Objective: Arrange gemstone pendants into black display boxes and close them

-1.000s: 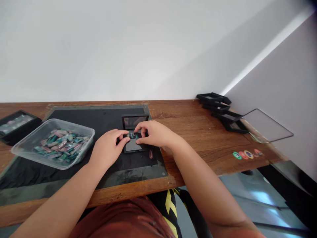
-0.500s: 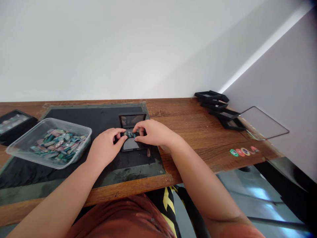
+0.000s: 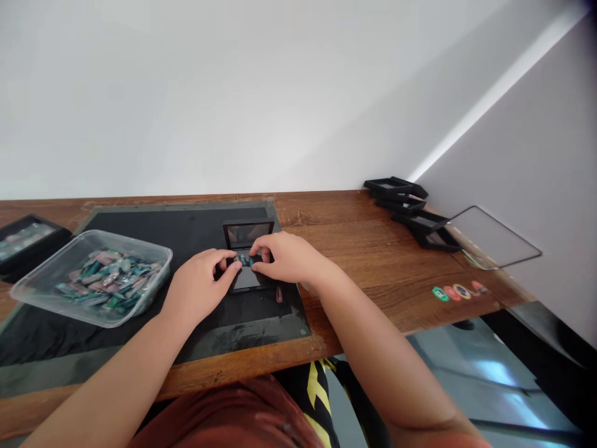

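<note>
A small black case (image 3: 247,289) lies on the dark mat, its lid (image 3: 247,234) raised at the back. A short row of glossy teal stone-like pieces (image 3: 243,261) sits inside, above a grey panel. My left hand (image 3: 200,281) reaches in from the left, thumb and forefinger closed on a small piece at the row's left end. From the right, my right hand (image 3: 286,258) pinches a teal piece at the other end. The fingers partly hide both pieces. A pinkish elongated piece (image 3: 279,294) lies on the mat beside the case's front right corner.
To the left stands a clear plastic tub (image 3: 32,297) of many teal and pink pieces. A black framed box (image 3: 51,242) is behind it. Several black frames (image 3: 410,211) are stacked by the right wall. Round coloured stickers (image 3: 451,292) lie near the table's right front edge.
The whole view has shifted slightly downward in frame. Both hands stay at the case, with my left fingertips a little closer to the row's middle.
</note>
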`<state>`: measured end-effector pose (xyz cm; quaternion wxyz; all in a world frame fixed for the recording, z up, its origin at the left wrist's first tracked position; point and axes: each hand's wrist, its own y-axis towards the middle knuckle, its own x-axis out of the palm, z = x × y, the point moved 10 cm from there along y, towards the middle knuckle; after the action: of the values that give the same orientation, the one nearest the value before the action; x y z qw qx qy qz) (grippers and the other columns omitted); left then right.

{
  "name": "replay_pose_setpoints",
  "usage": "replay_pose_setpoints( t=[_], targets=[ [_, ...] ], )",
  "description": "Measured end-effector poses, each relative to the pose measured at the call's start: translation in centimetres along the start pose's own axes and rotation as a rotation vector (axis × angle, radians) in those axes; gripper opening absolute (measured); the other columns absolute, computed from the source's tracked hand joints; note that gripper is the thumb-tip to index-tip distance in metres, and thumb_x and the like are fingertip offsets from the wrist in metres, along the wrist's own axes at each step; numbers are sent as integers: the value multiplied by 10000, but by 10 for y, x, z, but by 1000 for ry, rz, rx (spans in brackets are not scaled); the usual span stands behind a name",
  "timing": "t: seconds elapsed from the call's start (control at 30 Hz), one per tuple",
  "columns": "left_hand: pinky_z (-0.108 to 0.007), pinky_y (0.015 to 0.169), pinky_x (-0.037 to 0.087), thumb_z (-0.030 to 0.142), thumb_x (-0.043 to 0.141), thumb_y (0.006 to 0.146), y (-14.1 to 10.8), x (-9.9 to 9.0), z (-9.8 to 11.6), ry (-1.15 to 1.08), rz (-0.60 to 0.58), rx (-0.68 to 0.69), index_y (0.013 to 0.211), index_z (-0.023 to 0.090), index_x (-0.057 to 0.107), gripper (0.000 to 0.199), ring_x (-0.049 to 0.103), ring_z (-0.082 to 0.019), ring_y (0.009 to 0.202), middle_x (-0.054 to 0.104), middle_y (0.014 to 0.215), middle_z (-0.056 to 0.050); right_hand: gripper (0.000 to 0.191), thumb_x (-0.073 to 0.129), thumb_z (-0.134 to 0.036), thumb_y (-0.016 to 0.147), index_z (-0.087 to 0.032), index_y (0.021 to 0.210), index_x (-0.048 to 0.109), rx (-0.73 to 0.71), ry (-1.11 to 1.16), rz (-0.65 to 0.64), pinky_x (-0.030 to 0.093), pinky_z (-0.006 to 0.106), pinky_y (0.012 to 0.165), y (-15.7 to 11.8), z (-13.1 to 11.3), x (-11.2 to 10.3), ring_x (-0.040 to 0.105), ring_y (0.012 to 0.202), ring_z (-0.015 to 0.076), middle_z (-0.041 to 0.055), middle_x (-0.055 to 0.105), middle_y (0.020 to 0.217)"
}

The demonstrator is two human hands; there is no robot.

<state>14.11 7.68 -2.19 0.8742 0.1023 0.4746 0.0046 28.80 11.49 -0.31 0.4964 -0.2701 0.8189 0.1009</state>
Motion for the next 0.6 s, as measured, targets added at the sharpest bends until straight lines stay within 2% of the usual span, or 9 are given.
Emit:
replay_pose_setpoints(
  t=[0.2,0.6],
  targets=[
    [-329,703,456,476,594,956,-1,0,-1,6,14,18,1101,238,784,336,614,-208,762,690,829,-25,272,798,-347,813,-219,1051,765,-6,-14,2,369,281,673,0,-2,1,616,748,145,-7,760,864],
    [-311,671,442,507,623,960,-1,-8,3,-85,74,31,1019,252,798,315,578,-179,691,687,786,-10,226,780,-319,841,-223,1045,765,-12,-16,6,365,282,672,0,-2,1,617,749,148,-5,763,858]
  ],
)
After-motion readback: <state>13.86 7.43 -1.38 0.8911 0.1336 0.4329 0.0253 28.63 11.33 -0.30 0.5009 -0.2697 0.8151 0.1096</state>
